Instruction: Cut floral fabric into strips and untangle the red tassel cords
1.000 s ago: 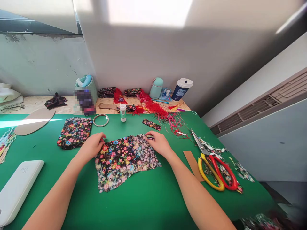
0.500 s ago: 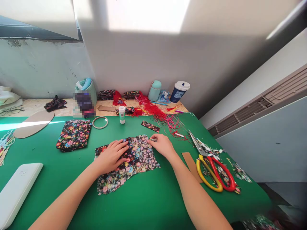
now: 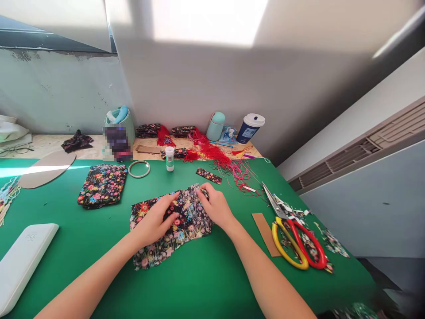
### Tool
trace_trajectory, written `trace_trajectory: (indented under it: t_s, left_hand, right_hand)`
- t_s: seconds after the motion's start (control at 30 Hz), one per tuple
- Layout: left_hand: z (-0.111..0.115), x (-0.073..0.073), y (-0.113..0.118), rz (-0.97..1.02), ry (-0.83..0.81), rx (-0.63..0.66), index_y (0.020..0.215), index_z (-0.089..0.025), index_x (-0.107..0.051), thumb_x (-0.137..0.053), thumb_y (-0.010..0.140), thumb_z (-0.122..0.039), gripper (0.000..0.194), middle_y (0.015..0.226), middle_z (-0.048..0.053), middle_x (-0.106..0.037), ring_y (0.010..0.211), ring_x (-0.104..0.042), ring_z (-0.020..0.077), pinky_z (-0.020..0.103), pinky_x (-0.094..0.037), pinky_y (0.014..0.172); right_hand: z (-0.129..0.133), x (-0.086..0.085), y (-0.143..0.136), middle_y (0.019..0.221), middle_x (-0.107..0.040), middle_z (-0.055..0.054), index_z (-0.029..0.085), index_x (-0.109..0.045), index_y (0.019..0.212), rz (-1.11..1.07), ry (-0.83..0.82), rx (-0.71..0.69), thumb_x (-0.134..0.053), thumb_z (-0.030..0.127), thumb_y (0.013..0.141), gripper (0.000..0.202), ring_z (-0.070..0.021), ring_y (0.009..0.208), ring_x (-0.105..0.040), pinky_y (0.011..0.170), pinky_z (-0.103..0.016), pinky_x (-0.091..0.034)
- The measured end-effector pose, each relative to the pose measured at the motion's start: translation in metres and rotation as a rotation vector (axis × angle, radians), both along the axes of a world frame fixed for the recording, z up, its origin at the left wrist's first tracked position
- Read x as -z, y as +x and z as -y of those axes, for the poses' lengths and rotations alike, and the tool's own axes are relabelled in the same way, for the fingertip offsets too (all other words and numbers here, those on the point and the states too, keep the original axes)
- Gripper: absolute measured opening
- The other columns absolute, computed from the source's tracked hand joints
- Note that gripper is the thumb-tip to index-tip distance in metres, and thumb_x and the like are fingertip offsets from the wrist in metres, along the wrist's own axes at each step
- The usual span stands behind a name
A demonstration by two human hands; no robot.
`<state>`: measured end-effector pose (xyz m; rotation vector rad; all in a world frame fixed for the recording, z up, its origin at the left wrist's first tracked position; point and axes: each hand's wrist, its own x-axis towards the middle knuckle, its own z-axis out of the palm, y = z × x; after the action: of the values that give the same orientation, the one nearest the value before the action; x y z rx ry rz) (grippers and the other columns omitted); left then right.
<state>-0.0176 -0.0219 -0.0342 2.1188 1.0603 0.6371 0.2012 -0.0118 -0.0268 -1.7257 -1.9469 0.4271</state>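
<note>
A piece of black floral fabric (image 3: pixel 186 230) lies spread on the green table, its lower edge uneven and frayed. Over its left half is my left hand (image 3: pixel 156 221), fingers stretched and thumb apart; whether the fingertips press on the cloth I cannot tell. At the upper right corner my right hand (image 3: pixel 214 204) is closed, pinching the fabric's edge between thumb and fingers. Just beyond that hand lies a narrow floral-covered strip (image 3: pixel 209 175). A bare brown card strip (image 3: pixel 265 235) rests to the right of my right forearm.
Large scissors (image 3: pixel 292 239) with yellow and red handles lie among fabric scraps on the right. Behind the cloth stand a glue stick (image 3: pixel 169 159) and a bracelet-like ring (image 3: pixel 139 169). Folded floral fabric (image 3: pixel 102 186) and a white power bank (image 3: pixel 29 261) are on the left.
My right hand has shifted slightly left and drawn the fabric's right edge inward. My left hand's fingers have lifted and curved, no longer lying flat on the cloth.
</note>
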Motion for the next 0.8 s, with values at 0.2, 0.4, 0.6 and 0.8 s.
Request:
trace_trajectory:
  t_s: [0.2, 0.4, 0.6, 0.8]
  left_hand:
    - [0.005, -0.006, 0.005, 0.209, -0.283, 0.072, 0.146, -0.028, -0.023, -0.037, 0.094, -0.037, 0.054, 0.149, 0.007, -0.035, 0.127, -0.045, 0.0203, 0.041, -0.037, 0.107]
    - [-0.004, 0.0, 0.003, 0.118, -0.223, -0.154, 0.126, -0.023, -0.056, -0.044, 0.09, -0.041, 0.042, 0.133, 0.006, -0.056, 0.131, -0.039, 0.0256, 0.05, -0.028, 0.11]
    - [-0.011, 0.002, 0.003, 0.193, -0.214, -0.262, 0.124, -0.019, -0.058, -0.051, 0.084, -0.034, 0.043, 0.099, 0.007, -0.062, 0.077, -0.061, 0.017, 0.034, -0.054, 0.071]
    - [-0.013, 0.003, 0.005, 0.289, -0.361, -0.318, 0.127, -0.018, -0.053, -0.06, 0.078, -0.033, 0.052, 0.091, 0.003, -0.06, 0.057, -0.051, 0.0091, 0.03, -0.054, 0.062]
  right_hand:
    - [0.017, 0.009, -0.03, 0.093, -0.073, -0.009, 0.019, -0.058, 0.102, 0.106, 0.152, -0.314, -0.041, 0.025, 0.093, 0.021, -0.0191, 0.076, -0.068, 0.062, -0.025, -0.043]
    - [0.021, 0.008, -0.03, 0.103, -0.071, -0.007, 0.02, -0.059, 0.104, -0.058, 0.145, -0.387, -0.047, 0.03, 0.092, 0.02, -0.0193, 0.093, -0.067, 0.076, -0.027, -0.049]
    - [0.016, -0.003, -0.014, 0.089, -0.073, -0.004, 0.021, -0.064, 0.09, -0.047, 0.001, -0.42, -0.063, 0.036, 0.083, 0.016, -0.018, 0.08, -0.067, 0.071, -0.027, -0.047]
    - [0.016, -0.005, -0.015, 0.085, -0.072, -0.002, 0.022, -0.065, 0.085, -0.057, -0.09, -0.484, -0.057, 0.023, 0.086, 0.008, -0.016, 0.077, -0.066, 0.07, -0.025, -0.046]
